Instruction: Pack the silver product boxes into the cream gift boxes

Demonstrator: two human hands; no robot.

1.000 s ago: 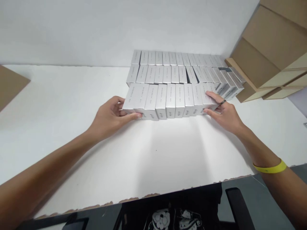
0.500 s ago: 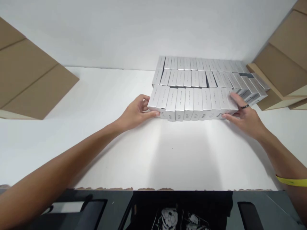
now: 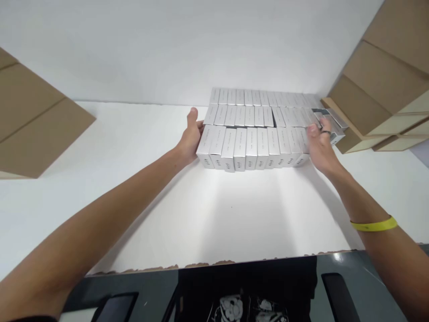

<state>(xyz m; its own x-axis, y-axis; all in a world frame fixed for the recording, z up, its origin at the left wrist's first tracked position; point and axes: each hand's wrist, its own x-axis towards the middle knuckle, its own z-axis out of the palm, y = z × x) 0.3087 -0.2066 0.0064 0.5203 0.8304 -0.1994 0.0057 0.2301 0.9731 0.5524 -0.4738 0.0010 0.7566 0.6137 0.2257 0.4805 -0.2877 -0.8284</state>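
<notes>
Small white boxes [image 3: 251, 145] stand in three rows on the white table, each with fine print on top. At the left end of the rows, my left hand [image 3: 193, 136] rests against the side of the boxes, thumb raised and apart from the fingers. The fingertips are partly hidden behind the boxes. My right hand [image 3: 321, 145] is at the right end of the front row, slightly blurred. Its fingers reach over boxes at the right end of the middle row [image 3: 337, 129], and its thumb is near the last front box.
Brown cartons [image 3: 382, 89] are stacked at the right, touching or close to the rows' right end. Another brown carton [image 3: 43, 120] stands at the left. The table's ragged front edge [image 3: 201, 264] runs along the bottom, with dark surfaces below it.
My left hand has moved from the front corner to the side of the boxes, its thumb lifted. My right hand has left the front row's corner and moved back. The middle row looks straighter.
</notes>
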